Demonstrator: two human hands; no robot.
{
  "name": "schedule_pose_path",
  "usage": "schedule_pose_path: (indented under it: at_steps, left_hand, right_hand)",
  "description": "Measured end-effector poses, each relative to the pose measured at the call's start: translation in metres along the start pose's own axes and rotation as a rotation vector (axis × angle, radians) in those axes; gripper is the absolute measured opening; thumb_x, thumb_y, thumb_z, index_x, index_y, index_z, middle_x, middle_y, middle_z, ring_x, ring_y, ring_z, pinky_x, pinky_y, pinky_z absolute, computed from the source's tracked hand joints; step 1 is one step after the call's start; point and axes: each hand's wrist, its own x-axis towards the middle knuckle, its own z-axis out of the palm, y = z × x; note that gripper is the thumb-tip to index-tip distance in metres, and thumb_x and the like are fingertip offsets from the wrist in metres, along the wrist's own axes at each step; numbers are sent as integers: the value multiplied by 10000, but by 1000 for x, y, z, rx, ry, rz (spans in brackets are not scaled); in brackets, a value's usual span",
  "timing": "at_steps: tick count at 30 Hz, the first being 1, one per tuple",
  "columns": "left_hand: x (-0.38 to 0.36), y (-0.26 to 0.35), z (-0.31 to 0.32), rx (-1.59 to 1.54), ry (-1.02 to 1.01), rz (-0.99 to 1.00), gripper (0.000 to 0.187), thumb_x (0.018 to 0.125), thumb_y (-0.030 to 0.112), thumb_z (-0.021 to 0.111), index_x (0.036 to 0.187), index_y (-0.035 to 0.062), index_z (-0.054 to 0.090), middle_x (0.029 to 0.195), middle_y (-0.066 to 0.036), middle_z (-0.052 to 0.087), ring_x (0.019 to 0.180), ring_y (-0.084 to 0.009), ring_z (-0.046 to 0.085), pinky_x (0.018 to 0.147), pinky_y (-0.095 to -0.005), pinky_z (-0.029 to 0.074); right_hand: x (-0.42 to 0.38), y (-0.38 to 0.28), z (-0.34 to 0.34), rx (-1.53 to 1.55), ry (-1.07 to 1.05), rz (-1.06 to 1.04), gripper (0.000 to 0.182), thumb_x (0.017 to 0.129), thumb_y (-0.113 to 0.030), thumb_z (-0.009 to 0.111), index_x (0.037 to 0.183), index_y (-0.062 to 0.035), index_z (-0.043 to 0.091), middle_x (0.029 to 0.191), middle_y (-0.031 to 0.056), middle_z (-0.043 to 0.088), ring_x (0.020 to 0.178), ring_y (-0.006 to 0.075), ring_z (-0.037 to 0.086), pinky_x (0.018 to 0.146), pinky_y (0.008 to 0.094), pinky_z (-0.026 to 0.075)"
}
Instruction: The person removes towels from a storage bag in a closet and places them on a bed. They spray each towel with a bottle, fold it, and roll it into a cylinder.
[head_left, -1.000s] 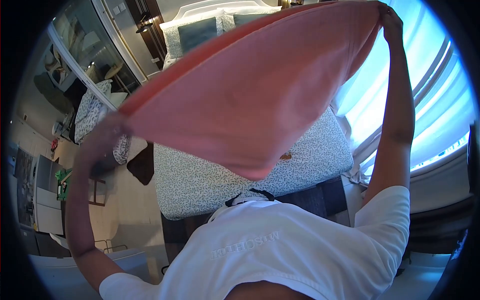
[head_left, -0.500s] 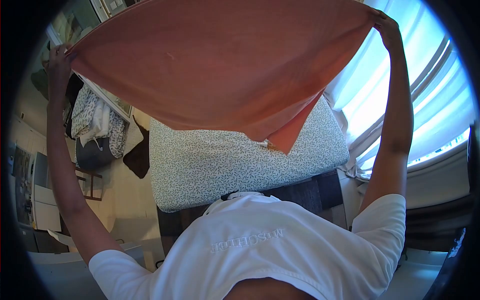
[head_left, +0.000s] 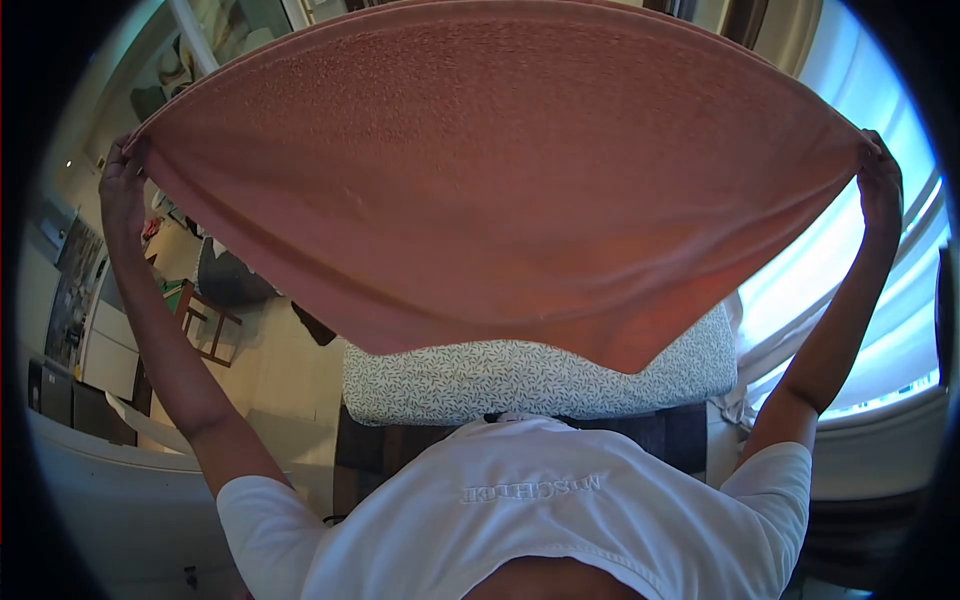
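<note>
A large pinkish-orange cloth [head_left: 500, 190] is stretched out in the air between my hands, its lower edge sagging. My left hand [head_left: 124, 168] pinches its left corner, and my right hand [head_left: 878, 172] grips the right corner, near the window curtain. Both arms are raised and spread wide. Beneath the cloth, a mattress [head_left: 460, 385] in a white cover with a small green leaf pattern shows along its near part; the rest of it is hidden behind the cloth.
Sheer white curtains [head_left: 850, 290] hang at the right. A wooden stool [head_left: 215, 330] and a dark grey item [head_left: 228, 275] stand on the pale floor [head_left: 290, 400] at the left. A dark rug [head_left: 370, 445] lies under the mattress.
The cloth is spread wider and covers more of the mattress from view. Both hands appear lower in the view, the right one also further right. The view has shifted.
</note>
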Motion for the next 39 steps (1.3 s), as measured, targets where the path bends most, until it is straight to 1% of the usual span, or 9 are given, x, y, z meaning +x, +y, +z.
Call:
schedule_pose_path:
  at_steps: [7,12,18,25,29,31,34,36,39]
  left_hand:
    - [9,-45,58,-167,-106,-391,355,801,157,666,1102,-9,577,967,-65,621,834,-119,593,719,-232,478]
    - [-31,83,182,-375,-406,-283,329,789,72,623,1095,-42,583,951,-95,631,779,-136,620,702,-239,528]
    - [-50,155,276,-465,-598,-168,282,837,102,606,1067,-59,586,921,-107,633,820,-156,637,777,-262,543]
    - [-28,151,277,-562,-600,-108,239,859,77,578,1044,-73,579,930,-136,644,837,-182,650,819,-272,541]
    - [-53,165,271,-418,-599,8,321,822,119,631,1101,-30,574,976,-113,643,872,-195,645,836,-294,526]
    - [-62,144,268,422,-505,390,472,765,184,695,1191,45,551,1073,-99,627,952,-228,627,849,-324,505]
    - [-63,63,264,619,-446,800,539,713,238,740,1202,98,561,1147,-96,597,1016,-233,595,884,-354,468]
    - [-77,49,241,314,-719,92,513,679,271,768,1122,63,611,1186,-119,568,1073,-254,548,942,-384,416]
    - [-95,47,209,578,-576,485,428,679,311,760,1052,124,663,1092,-76,628,1008,-212,530,922,-389,403]
  right_hand:
    - [69,68,118,-533,1,195,235,787,-222,641,943,-46,659,686,-24,559,536,44,460,455,200,367]
    - [67,33,267,-34,-128,47,252,764,-132,672,997,-45,632,956,30,641,769,60,568,608,197,441]
    - [54,-23,391,-143,-91,-418,360,800,-221,660,1065,19,621,824,120,676,708,172,649,652,279,515]
    - [51,-32,388,-254,43,-921,249,788,-217,669,977,-58,638,846,116,648,770,246,654,700,322,522]
    - [41,-64,367,-190,-153,-488,361,724,31,609,1075,-35,559,895,60,637,831,161,611,728,283,501]
    - [46,-60,357,-74,-186,-491,341,723,66,611,1049,-28,576,935,59,645,864,140,606,765,269,498]
    - [47,-59,336,-29,-110,-444,247,728,88,603,953,-15,611,891,49,641,845,112,592,764,245,493]
    - [49,-51,311,74,-100,-404,219,717,101,605,905,-11,619,877,48,640,831,105,591,756,235,491]
    - [53,-21,279,133,-72,-325,194,695,119,610,840,-10,624,853,47,638,796,98,589,735,220,489]
